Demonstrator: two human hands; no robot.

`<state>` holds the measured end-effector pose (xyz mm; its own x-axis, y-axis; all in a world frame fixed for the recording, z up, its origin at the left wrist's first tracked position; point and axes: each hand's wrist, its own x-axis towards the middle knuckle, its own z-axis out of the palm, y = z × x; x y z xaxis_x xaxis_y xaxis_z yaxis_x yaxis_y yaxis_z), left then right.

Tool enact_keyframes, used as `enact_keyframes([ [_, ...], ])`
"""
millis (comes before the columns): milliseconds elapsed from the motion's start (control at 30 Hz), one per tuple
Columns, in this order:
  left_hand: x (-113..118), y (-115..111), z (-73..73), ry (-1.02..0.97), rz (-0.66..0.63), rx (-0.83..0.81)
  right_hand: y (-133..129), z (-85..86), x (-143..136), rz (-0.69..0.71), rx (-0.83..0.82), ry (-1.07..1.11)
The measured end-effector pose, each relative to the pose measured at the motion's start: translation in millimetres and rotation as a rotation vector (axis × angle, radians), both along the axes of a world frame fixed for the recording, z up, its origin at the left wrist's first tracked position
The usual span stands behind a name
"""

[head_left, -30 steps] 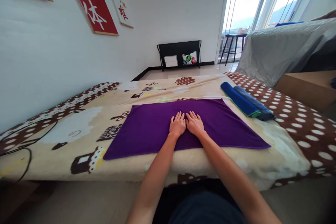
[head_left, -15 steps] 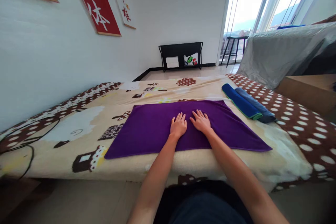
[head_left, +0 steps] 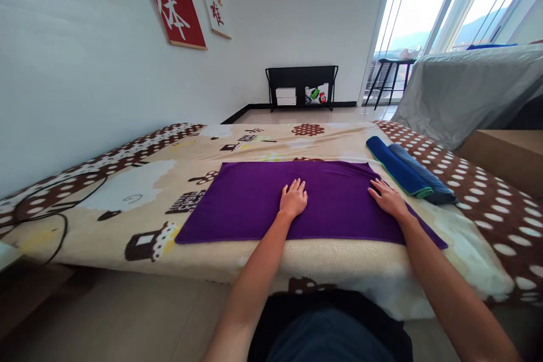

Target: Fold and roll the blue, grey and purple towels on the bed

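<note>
A purple towel [head_left: 246, 198] lies spread out in front of me on the patterned blanket [head_left: 331, 266]. My left hand [head_left: 293, 198] rests flat near the towel's middle, fingers stretched out. Toward the towel's right edge, my right hand [head_left: 388, 198] presses palm down with its fingers spread. Neither hand grips anything. Just beyond the right hand, a blue rolled towel [head_left: 396, 165] with a green edge lies beside a grey-blue rolled towel [head_left: 424, 175].
A black cable [head_left: 63, 232] loops over the blanket at the left. Behind the bed a black rack [head_left: 302, 76] stands against the wall. On the right are a cardboard box [head_left: 500, 155], a plastic-covered piece of furniture [head_left: 475, 90] and a dark stool [head_left: 394, 68].
My right hand has slid right across the purple towel, from its middle to near its right edge. The left hand stays about where it was. The view has shifted slightly.
</note>
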<state>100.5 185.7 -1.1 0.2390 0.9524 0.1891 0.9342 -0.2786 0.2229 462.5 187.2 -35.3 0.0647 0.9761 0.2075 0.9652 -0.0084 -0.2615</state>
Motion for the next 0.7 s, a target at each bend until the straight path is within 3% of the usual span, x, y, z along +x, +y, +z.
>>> enact_keyframes([
  [167,-5,-6,7.6,0.016,-0.037,-0.025,3,-3.4,2,0.016,0.034,-0.005],
  [300,-33,-47,13.0,0.049,-0.106,-0.04,3,-3.5,2,0.021,0.055,0.002],
  [400,-89,-93,8.4,0.082,-0.07,-0.021,-11,-4.5,4,0.038,0.066,0.011],
  [567,-228,-149,-13.9,0.101,0.456,0.216,-82,-16.7,16,0.096,0.14,0.0],
  [633,-272,-164,-21.9,0.079,0.556,0.295,-117,-26.0,23,0.076,0.223,-0.028],
  [700,-297,-174,-25.9,0.059,0.577,0.293,-146,-35.7,30,0.024,0.286,-0.058],
])
